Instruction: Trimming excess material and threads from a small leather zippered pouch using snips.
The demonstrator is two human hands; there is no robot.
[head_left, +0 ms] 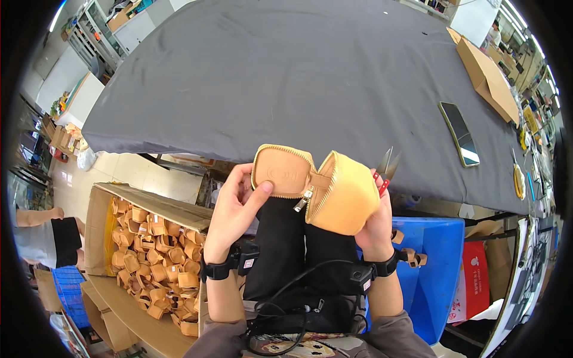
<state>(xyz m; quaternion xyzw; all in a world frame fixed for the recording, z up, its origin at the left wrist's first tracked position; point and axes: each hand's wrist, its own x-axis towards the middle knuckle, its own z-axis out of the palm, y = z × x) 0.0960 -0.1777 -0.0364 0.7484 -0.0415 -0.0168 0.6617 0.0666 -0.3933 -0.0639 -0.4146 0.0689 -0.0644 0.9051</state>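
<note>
A small tan zippered case (346, 194) hangs unzipped between my hands, above my lap. Its flat lid (283, 171) is folded out to the left, joined to the yellowish box-shaped body by a short strap. A metal zipper pull (302, 201) dangles at the hinge side. My left hand (239, 200) pinches the lid's lower left edge, thumb on its inner face. My right hand (379, 221) is closed round the body's right side, its fingers partly hidden behind it. Red-handled scissors (384, 180) are also in the right hand, blades pointing up and away.
A cardboard box (149, 194) full of tan cases stands at the lower left. On the right is a blue bin (439, 262) with a few tan pieces at its edge. The dark-covered table (268, 77) holds a phone (458, 134) and a flat carton (486, 77). Another person (45, 238) is at far left.
</note>
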